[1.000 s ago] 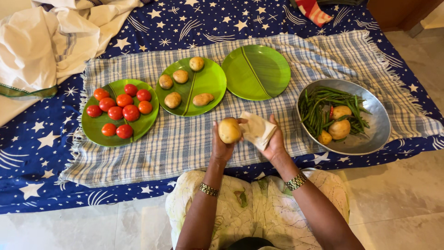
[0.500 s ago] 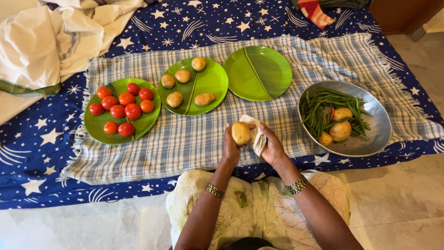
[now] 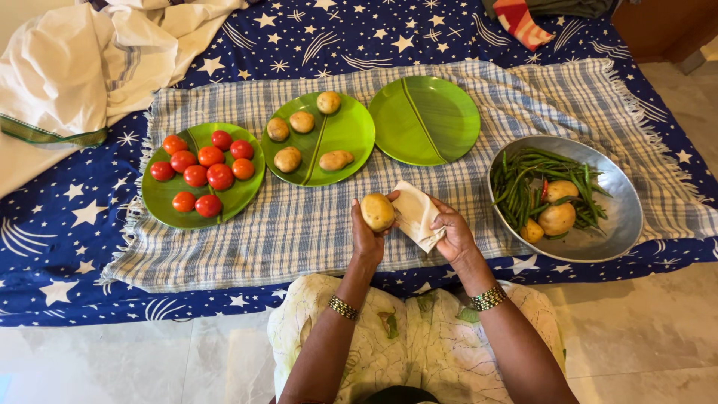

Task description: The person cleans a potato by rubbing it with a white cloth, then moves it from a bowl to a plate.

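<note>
Left hand (image 3: 366, 238) is closed around a potato (image 3: 378, 212), held up off the checked cloth (image 3: 299, 232), fingers wrapped round its lower half. Right hand (image 3: 449, 233) grips a folded white cloth (image 3: 416, 215); the cloth's edge touches the potato's right side. Both hands sit above the near edge of the checked cloth, roughly at its middle.

The checked cloth lies on a blue star-print sheet (image 3: 67, 224), which carries everything else.

Three green plates run in a row across the checked cloth:
- Left plate (image 3: 168, 206), near the cloth's left edge: red tomatoes (image 3: 202, 168), packed close, several touching.
- Middle plate (image 3: 344, 135): five potatoes (image 3: 288, 158) spread over its left half and centre, most lying apart.
- Right plate (image 3: 425, 120), toward the far edge: bare, overlapping the middle plate's rim or just beside it; cannot tell which.

Steel bowl (image 3: 621, 217) sits at the cloth's near right corner, well apart from the hands. Inside: green beans (image 3: 523, 179) piled on the left side, three potatoes (image 3: 557, 218) lying on them, and a small red piece among the beans, too small to identify.

White fabric (image 3: 60, 82) is bunched at the sheet's far left corner. A red striped cloth (image 3: 520, 19) lies at the far edge. The person wears a beaded bracelet (image 3: 342, 307) on each wrist and a pale patterned garment (image 3: 419, 337).
</note>
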